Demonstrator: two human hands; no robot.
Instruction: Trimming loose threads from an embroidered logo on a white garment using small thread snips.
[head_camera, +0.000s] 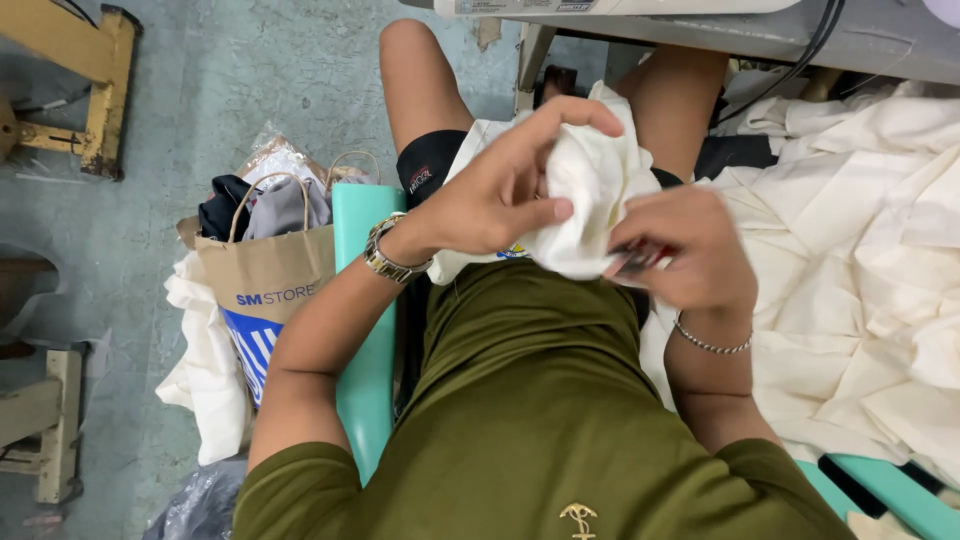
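A bunched piece of cream cloth (590, 190) is held over the lap between 2 hands. The left hand (500, 190) is closed on its left side, fingers over the top; the right hand (690, 250) pinches its lower right edge. A cream fabric pile (860, 250) lies just right.

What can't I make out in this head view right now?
- Small dark-and-red thing in the right hand: mostly covered by the fingers, kind unclear.
- Cream cloth: bunched in both hands, shape hidden; left hand covers its near side.
- Paper bag: contents only partly show.
- Machine: cut off by the top edge.
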